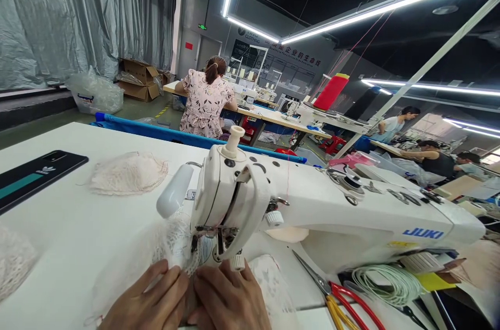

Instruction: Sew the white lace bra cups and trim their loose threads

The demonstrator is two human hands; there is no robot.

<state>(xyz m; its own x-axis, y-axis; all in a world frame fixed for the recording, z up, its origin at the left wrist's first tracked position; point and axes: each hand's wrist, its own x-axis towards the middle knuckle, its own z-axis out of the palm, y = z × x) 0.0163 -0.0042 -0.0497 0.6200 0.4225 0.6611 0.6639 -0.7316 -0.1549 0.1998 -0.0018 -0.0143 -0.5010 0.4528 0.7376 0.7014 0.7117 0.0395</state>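
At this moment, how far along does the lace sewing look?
Done: one finished-looking pink lace cup lies aside on the white table. In hand: left hand and right hand press white lace fabric under the white sewing machine. Remaining seam: cannot tell.

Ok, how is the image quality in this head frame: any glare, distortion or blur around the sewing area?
Head view: wide-angle bending curves the white Juki sewing machine and tilts the room; the ceiling light strips blow out to pure white; the white lace fabric under the left hand and right hand looks soft and washed out against the white tabletop.
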